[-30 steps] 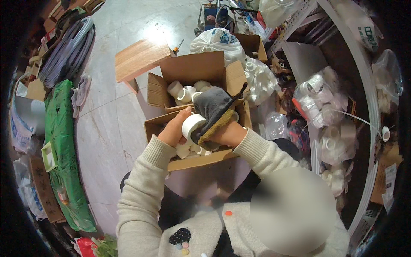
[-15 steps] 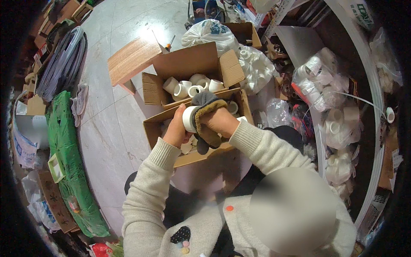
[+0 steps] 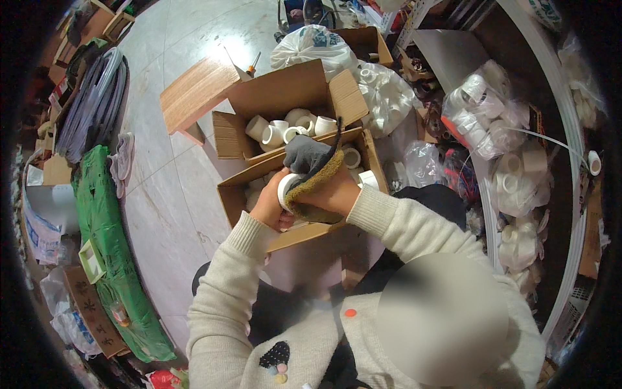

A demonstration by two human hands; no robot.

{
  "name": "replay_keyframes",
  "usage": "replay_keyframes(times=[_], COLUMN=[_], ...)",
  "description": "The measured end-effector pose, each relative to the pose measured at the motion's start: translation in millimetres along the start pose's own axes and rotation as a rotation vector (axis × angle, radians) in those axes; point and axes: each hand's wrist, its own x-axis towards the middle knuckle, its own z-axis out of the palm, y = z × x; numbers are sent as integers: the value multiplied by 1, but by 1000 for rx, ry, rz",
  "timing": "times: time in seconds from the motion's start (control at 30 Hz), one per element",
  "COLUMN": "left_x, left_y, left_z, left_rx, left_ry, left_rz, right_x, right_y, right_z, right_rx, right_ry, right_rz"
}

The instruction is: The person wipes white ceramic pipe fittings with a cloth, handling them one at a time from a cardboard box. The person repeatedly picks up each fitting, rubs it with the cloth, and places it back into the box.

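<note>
My left hand (image 3: 267, 202) grips a short white pipe fitting (image 3: 284, 192), its fingers curled around the left and lower side. My right hand (image 3: 332, 193) is closed on a grey and olive cloth (image 3: 310, 157), pressed against the fitting's right side and partly hiding it. Both hands are over an open cardboard box (image 3: 285, 241) holding more white fittings (image 3: 352, 155). Behind it stands a second open box (image 3: 228, 135) with several white elbows and sockets (image 3: 273, 136).
A wooden stool (image 3: 194, 97) and screwdriver (image 3: 251, 69) lie beyond the boxes. Green wrapped rolls (image 3: 116, 259) and coiled hoses (image 3: 87, 107) line the left. Bagged fittings (image 3: 473, 110), a white plastic sack (image 3: 311, 48) and metal shelving (image 3: 564, 214) crowd the back and right.
My right hand has moved the cloth about the fitting; it bunched downward, then rose again with its tail pointing up. My left hand still grips the fitting. The view has shifted slightly.
</note>
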Motion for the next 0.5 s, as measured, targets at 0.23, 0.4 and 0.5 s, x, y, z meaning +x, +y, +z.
replay_keyframes(times=[0.23,0.4,0.5], left_x=[-5,-18,-13], left_y=[17,19,18], left_z=[20,17,7], left_rx=[-100,-539,-516], left_ry=[-92,-692,-724], left_rz=[275,49,18], right_x=[4,19,31], right_y=[-5,-10,3], right_z=[-23,-50,-47], right_rx=[611,1181,1059], right_ry=[-162,-204,-166], right_rz=[317,357,194])
